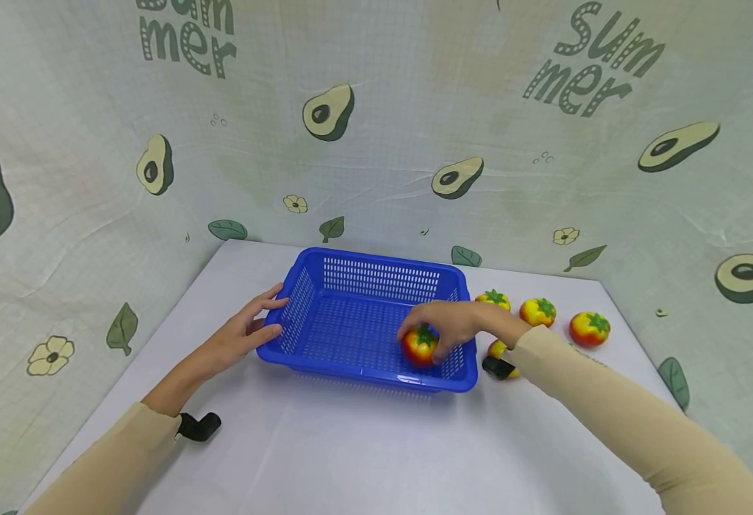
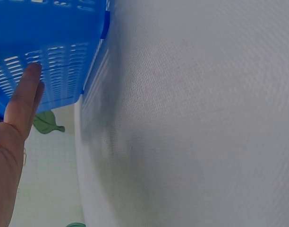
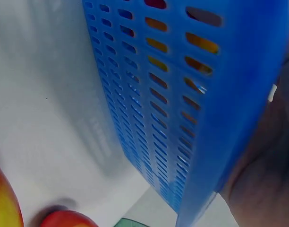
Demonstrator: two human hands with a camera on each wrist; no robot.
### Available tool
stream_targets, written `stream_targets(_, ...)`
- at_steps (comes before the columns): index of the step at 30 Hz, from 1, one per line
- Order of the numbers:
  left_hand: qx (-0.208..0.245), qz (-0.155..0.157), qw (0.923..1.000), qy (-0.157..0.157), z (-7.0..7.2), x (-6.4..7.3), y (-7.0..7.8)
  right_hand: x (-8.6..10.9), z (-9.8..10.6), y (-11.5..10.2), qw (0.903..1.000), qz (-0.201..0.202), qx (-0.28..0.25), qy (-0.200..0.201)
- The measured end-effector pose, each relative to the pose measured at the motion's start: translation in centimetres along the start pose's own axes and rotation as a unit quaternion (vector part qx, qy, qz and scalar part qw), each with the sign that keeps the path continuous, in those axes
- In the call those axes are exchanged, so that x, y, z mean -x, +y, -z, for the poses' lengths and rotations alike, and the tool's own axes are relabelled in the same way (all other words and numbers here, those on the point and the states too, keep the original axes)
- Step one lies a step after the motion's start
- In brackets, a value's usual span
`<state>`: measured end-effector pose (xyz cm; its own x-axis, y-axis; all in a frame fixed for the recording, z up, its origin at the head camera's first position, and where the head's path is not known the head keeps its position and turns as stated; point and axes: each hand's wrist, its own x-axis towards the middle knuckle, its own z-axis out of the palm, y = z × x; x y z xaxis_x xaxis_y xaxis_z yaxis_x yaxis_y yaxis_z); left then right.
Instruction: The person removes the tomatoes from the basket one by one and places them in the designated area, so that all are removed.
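A blue slotted plastic basket [image 1: 363,257] sits on the white table. My right hand [image 1: 448,323] reaches over its right wall and grips a red-and-yellow toy tomato [image 1: 418,352] with a green leafy top, low inside the basket's front right corner. In the right wrist view the basket wall [image 3: 149,90] covers most of the tomato. At the left end, my left hand [image 1: 237,336] rests against the rim, fingers extended and thumb apart. Its straight fingers [image 2: 25,94] lie along the outside of the slotted wall in the left wrist view.
Right of the basket lie more toy tomatoes: one at the back [image 1: 495,300], one in the middle [image 1: 537,312] and one farther right [image 1: 588,330]. Another tomato [image 1: 497,349] is partly hidden by the right wrist. A patterned cloth [image 1: 389,129] hangs behind and beside the table.
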<state>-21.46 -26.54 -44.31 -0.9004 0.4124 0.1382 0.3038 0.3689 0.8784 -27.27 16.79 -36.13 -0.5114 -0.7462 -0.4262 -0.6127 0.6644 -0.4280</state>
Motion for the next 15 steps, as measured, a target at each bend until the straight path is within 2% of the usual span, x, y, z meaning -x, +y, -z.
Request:
stream_targets(9,0.001,0.001,1.0,0.0,0.0,0.0,-0.1,1.1,1.1,-0.2,0.9997,0.012,0.002,0.019)
stream_targets(15,0.004,-0.002,1.0,-0.002,0.1,0.0,0.0,2.1,1.7,-0.3,0.9985,0.003,-0.035,0.042)
